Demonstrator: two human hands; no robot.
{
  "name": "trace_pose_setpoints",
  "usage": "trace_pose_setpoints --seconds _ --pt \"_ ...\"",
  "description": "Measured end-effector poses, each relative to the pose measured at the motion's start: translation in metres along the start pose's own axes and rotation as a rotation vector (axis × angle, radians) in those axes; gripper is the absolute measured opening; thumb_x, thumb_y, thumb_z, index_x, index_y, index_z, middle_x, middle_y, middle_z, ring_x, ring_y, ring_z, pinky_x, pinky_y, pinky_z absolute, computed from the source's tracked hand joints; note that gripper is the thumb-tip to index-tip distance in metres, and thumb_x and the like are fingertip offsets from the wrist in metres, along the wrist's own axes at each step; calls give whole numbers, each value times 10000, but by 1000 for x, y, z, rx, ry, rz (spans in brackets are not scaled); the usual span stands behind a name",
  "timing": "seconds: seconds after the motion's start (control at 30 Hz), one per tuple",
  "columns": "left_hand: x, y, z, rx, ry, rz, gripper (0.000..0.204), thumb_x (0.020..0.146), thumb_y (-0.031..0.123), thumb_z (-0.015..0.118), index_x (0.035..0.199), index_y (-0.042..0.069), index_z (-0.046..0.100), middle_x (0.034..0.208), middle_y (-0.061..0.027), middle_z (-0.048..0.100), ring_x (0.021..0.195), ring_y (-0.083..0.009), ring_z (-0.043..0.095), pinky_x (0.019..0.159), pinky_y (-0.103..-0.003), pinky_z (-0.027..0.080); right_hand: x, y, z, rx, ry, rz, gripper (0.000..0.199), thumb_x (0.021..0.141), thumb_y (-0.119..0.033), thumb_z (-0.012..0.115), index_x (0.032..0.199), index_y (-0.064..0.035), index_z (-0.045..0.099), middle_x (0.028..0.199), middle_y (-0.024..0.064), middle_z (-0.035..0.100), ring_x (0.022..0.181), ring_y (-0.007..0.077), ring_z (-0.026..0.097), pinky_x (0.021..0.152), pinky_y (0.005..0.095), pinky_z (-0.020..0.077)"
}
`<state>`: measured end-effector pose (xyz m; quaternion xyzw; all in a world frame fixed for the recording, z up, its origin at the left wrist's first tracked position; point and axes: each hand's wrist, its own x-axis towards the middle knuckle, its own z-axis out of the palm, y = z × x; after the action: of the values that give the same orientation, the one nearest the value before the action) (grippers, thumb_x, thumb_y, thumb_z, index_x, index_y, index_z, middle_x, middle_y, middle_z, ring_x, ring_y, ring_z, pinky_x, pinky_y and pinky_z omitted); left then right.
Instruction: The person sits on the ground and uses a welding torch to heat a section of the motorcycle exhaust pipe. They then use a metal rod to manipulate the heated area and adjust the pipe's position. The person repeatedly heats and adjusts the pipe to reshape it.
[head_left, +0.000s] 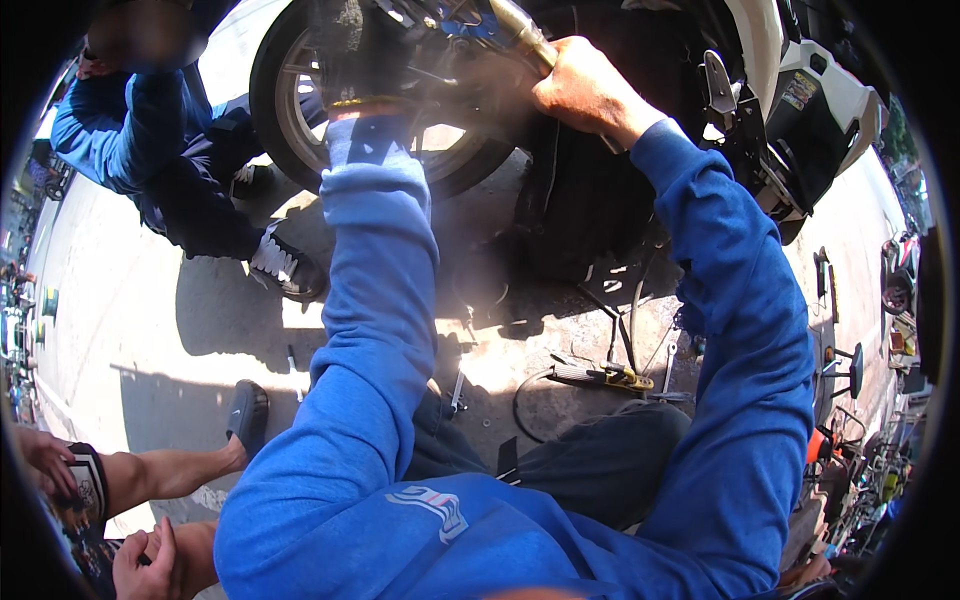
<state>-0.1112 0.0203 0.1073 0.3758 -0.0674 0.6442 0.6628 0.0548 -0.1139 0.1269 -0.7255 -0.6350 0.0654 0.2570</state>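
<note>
A motorcycle or scooter fills the far middle, its spoked-looking wheel (283,100) at the left of it. My right hand (590,92) is closed around a metal tube (522,32) that slants down from the top edge. My left arm reaches up beside the wheel, and my left hand (362,85) is in dark shadow and blur against the machine. Its fingers cannot be made out, nor what they touch. A blue part (462,25) shows between the two hands.
White body panels (840,110) stand at the right. Wrenches (458,390) and a yellow-and-black tool with a hose (600,374) lie on the concrete (140,300). One person in blue (125,140) crouches far left; another person's bare leg (175,477) is near left.
</note>
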Motion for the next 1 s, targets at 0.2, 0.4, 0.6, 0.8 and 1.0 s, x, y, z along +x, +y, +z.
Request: trace_pose_setpoints --seconds 0.2,0.4,0.6,0.8,1.0 --pt "-4 -8 5 -67 -25 -25 349 913 263 665 1201 77 601 955 -27 618 901 -188 619 839 -405 500 3 0 -17 53 -191 -13 202 784 -168 675 870 16 674 713 163 646 602 270 650 568 371 533" --pt "-16 -15 15 -191 -82 -122 350 907 276 674 1192 86 601 964 -25 616 908 -184 616 852 -410 497 -3 18 -44 621 -548 78 191 811 -186 716 840 -32 607 573 -17 471 423 71 420 415 268 364" --pt "-37 -25 32 -412 -188 -284 352 901 288 682 1183 94 602 974 -22 614 916 -181 613 865 -415 494 0 13 -37 774 -661 123 191 800 -149 714 892 -26 602 564 -29 422 424 52 381 411 236 331" --pt "-49 -34 41 -502 -264 -346 355 894 301 691 1175 103 602 984 -20 612 924 -177 610 877 -421 491 -5 6 -43 787 -727 147 178 822 -155 705 863 -30 585 576 -32 432 419 57 387 424 259 367" --pt "-50 -41 45 -539 -307 -353 357 888 314 700 1166 112 602 994 -17 610 932 -173 607 890 -426 487 -20 -5 -43 942 -826 258 302 857 -172 668 1030 75 646 595 -13 486 427 67 430 443 266 399"
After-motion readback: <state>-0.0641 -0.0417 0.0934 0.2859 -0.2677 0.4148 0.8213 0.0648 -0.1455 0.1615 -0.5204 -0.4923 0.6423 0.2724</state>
